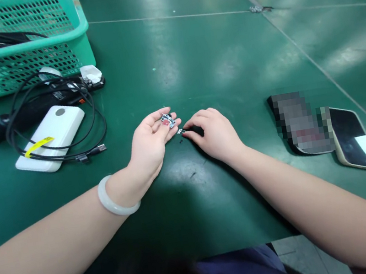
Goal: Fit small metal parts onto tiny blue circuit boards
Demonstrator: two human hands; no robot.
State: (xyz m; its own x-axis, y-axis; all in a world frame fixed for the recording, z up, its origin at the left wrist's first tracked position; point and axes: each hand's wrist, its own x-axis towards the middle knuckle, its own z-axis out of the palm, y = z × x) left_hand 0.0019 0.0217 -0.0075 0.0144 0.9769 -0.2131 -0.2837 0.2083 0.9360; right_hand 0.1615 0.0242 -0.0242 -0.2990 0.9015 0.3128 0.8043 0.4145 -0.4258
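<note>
Near the middle of the green table (pixel 208 207), my left hand (pixel 148 138) is turned palm up. Its thumb presses a small dark and silvery part (pixel 168 120), like a tiny circuit piece, against the fingers. Close on its right, my right hand (pixel 217 134) pinches a tiny silvery metal piece (pixel 181 131) between thumb and forefinger. The two pieces are apart by a small gap. A tiny black bit (pixel 181 141) lies on the table just below the right fingertips. Exact details of both parts are too small to make out.
At the left lie a white power bank (pixel 53 141), a looped black cable (pixel 101 148) and a black tool-like device (pixel 32 105). Behind them stands a green basket (pixel 85 36) holding dark cables. A phone (pixel 353 138) and a blurred-out dark object (pixel 299 123) lie at right.
</note>
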